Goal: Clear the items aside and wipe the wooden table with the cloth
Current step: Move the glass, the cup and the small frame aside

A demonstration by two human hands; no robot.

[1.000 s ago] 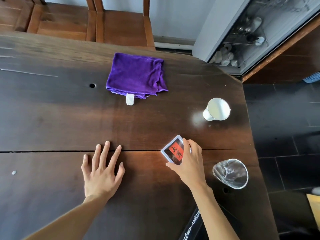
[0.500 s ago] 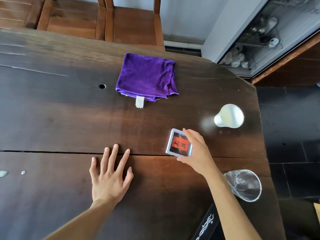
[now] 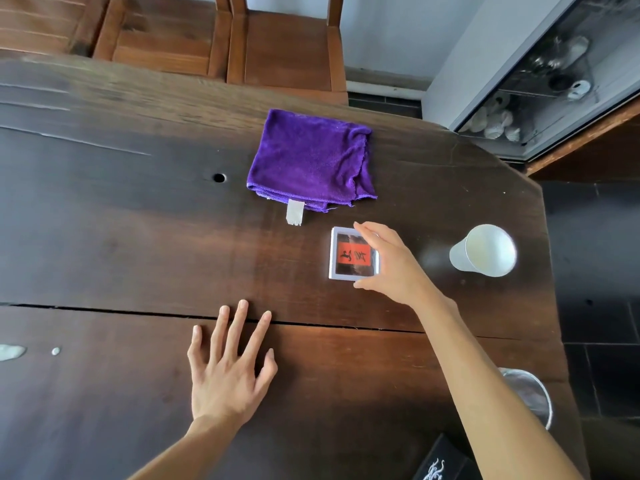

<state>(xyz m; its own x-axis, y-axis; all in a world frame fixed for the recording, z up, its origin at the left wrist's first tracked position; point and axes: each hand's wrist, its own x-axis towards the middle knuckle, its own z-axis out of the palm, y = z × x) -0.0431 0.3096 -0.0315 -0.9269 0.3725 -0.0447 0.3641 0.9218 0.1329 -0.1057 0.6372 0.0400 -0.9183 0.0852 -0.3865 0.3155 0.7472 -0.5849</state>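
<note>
Dark, knotted wood fills the view: a broad wooden desk point(image 3: 104, 237) with a long crack running across it, wooden chairs point(image 3: 284, 46) pushed in at its far side and a glass-fronted cabinet point(image 3: 554, 81) off to the right. On the desk, a folded purple microfibre cloth point(image 3: 311, 161) with a white label lies toward the far edge, untouched. Just in front of it, the right hand point(image 3: 391, 268) pinches a small square white-framed plaque with a red centre point(image 3: 351, 254) between thumb and fingers. Whether the plaque rests on the wood or is held just above it cannot be told. The left hand point(image 3: 228, 368) lies flat on the desk with fingers spread, holding nothing. A white paper cup point(image 3: 485, 251) stands near the right edge, well apart from the plaque, and a clear glass tumbler point(image 3: 530, 396) sits at the near right corner, partly behind the right forearm. Pale splashes point(image 3: 12, 351) mark the wood at the left.

The step in hand appears to be moving the plaque aside. Done well, it would join the cup and tumbler along the right edge, set down flat without knocking the light cup. That leaves the middle and the splashes open to the cloth.
</note>
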